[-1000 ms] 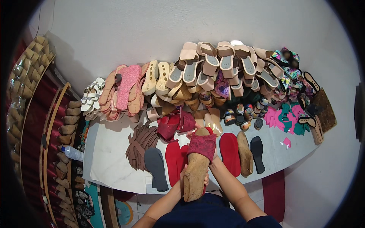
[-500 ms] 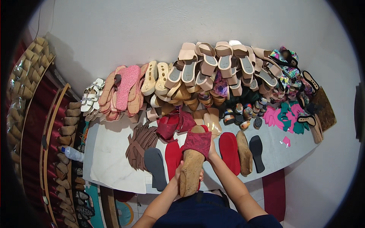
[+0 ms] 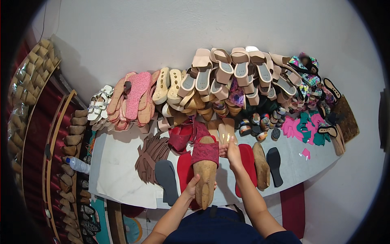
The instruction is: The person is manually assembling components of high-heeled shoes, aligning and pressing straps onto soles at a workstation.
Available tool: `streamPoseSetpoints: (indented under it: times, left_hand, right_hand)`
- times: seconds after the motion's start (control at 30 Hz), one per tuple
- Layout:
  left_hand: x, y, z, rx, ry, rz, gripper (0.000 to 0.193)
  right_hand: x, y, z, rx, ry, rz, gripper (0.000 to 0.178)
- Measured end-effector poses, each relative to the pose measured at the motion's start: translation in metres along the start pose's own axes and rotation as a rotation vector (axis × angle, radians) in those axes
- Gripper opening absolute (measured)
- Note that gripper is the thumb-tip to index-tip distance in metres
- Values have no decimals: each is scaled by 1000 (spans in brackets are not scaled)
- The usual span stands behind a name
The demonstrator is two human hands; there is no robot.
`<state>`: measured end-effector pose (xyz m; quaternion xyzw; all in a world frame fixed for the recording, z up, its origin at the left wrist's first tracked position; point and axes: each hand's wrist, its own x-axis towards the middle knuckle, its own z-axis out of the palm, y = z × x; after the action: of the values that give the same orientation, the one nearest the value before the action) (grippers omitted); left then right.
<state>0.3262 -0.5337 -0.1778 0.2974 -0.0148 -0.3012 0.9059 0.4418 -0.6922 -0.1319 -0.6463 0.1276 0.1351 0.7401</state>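
Note:
My left hand (image 3: 191, 188) is wrapped round the heel end of a wooden shoe last (image 3: 205, 179), held upright over the table's front edge. Across the toe part of the last lies a dark red textured upper (image 3: 204, 153). Just right of the upper is my right hand (image 3: 230, 153), thumb up and fingers loosely bent toward it, holding nothing I can see. A red sole (image 3: 184, 168) lies partly behind the last on the left, and another red sole (image 3: 246, 166) sits beyond my right hand. More red uppers (image 3: 180, 137) rest behind the last.
On the table (image 3: 118, 162) are brown strips (image 3: 150, 158), a grey sole (image 3: 165, 179), a second last (image 3: 261, 166) and a black sole (image 3: 274, 164). Beige sandals (image 3: 203, 77) pile up along the wall. Shelves of lasts (image 3: 74, 130) and a water bottle (image 3: 77, 164) stand left.
My right hand has let go of the upper's right side and moved slightly right and up. The last has shifted a little and stands straighter, still in my left hand.

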Motion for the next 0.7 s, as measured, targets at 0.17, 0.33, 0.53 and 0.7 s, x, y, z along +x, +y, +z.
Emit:
streamPoseSetpoints:
  times: [0.17,0.33,0.53,0.7]
  left_hand:
    - [2,6,4,238,203,76,55]
    - [10,6,6,496,219,63,49]
    - [10,13,12,493,178,40,49]
    - [10,19,13,570,148,47,48]
  right_hand:
    - [-19,-13,4,-130,-95,25,79]
    - [-15,-8,8,-484,111,-130,75]
    - [-17,3,14,87,72,-224,54]
    - [-19,1,11,163,26,-256,51]
